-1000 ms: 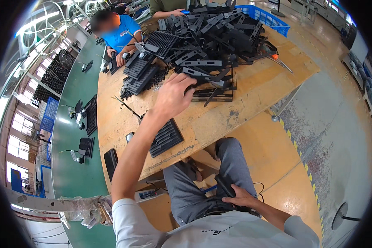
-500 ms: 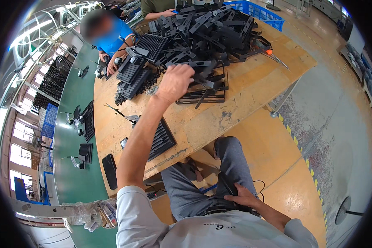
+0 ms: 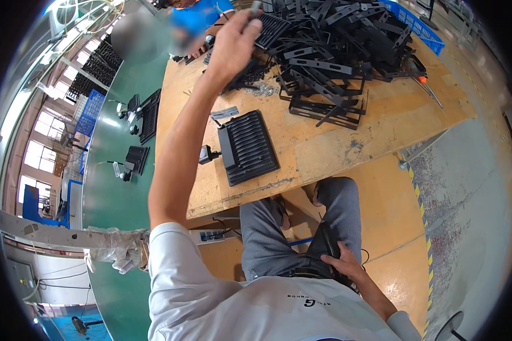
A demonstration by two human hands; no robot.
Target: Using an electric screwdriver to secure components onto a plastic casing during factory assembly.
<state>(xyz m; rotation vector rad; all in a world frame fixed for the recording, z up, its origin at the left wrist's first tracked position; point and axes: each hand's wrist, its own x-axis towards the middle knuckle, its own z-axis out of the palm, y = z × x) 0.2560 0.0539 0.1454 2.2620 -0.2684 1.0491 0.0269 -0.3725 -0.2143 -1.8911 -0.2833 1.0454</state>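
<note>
My left hand (image 3: 233, 48) is stretched to the far side of the table, fingers curled at the edge of a black finned floodlight (image 3: 274, 29). Part of that grip is hidden behind the hand. In my lap, my right hand (image 3: 346, 264) is closed round a black electric screwdriver (image 3: 325, 241), its thin bit pointing away from me. Another finned floodlight (image 3: 255, 153) lies fins up near the table's front edge, with a small sensor head (image 3: 206, 154) at its left side. A grey metal plate (image 3: 224, 113) lies just beyond it.
A big heap of black brackets (image 3: 335, 51) covers the far table, beside small screws (image 3: 261, 90). An orange-handled screwdriver (image 3: 429, 91) lies at right. Behind stands a blue crate (image 3: 418, 25). A co-worker in blue (image 3: 196, 23) sits far left, by a green bench (image 3: 111, 187) holding more floodlights.
My left hand has left the brackets and moved away from me to the stacked floodlights. The view has shifted leftward and down. My right hand still holds the screwdriver in my lap.
</note>
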